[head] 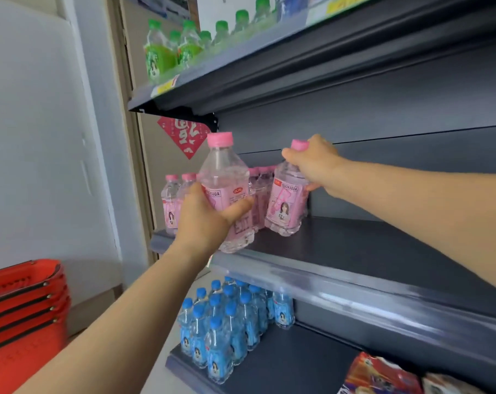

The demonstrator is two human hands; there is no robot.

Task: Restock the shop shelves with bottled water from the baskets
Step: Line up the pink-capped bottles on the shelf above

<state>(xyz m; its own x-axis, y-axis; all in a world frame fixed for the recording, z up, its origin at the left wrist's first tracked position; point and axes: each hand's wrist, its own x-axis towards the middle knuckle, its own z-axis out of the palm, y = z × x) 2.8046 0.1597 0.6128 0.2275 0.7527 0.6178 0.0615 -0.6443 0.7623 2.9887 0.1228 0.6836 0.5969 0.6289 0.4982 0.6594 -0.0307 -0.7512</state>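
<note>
Red plastic baskets [22, 302] stacked one inside another at the lower left of the frame, black handles folded down — insides not visible from this angle.

At the centre, a pink-capped bottle [224, 177] gripped by the left hand [204, 220], fingers and thumb curled round the lower body, partly over the label. Tilted a little, base at the front edge of the middle shelf [369, 251]; touching it or not, hard to tell. Just right of it, a second bottle [283, 206] standing on the same shelf, held from above by the right hand [312, 163]: fingers wrapped round the neck under the cap, thumb low on the far side of the body. Both of clear ribbed plastic, with clear water, a pink cap and a pink label; on the second one, a small drawn figure. Behind and to the left, more pink bottles [171, 200] of the same kind, grouped on the shelf.

Dark grey shelves with a paler front strip. On the upper level, green-capped bottles [167, 49]; on the lower level, blue-capped bottles [221, 322] packed close together — and colourful snack packets [383, 376] at the lower right corner. White wall [36, 137] on the left side, a red paper ornament [184, 137] under the upper shelf bracket.
</note>
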